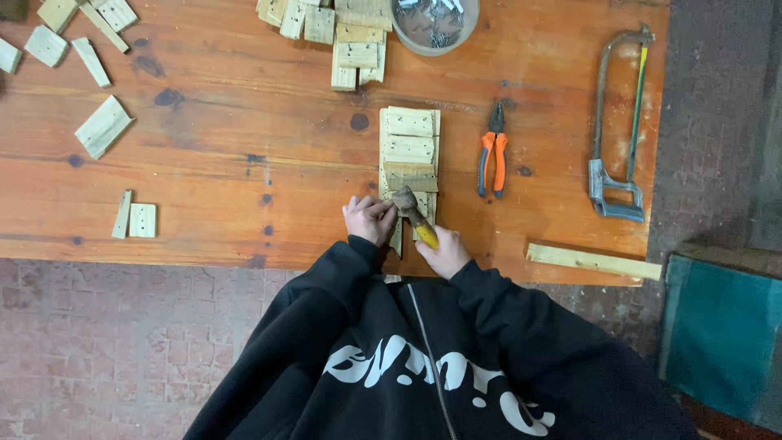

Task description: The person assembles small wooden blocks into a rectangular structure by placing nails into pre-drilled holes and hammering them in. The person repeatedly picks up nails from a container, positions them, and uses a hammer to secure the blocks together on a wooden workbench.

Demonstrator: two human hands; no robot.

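Note:
My right hand [445,253] grips the yellow handle of a hammer [413,213], whose dark head rests over the near end of a wooden assembly [410,151] of short slats nailed across long strips. My left hand [370,217] has its fingers pinched together beside the hammer head, at the near left corner of the assembly; whatever it pinches is too small to see. Both black sleeves reach over the front edge of the orange wooden table [244,138].
Orange-handled pliers [492,155] lie right of the assembly, a hacksaw [621,130] further right. A bowl of nails [434,23] and stacked wood blocks [357,41] sit at the back. Loose blocks [103,125] lie at left, a long strip [592,261] overhangs the front right edge.

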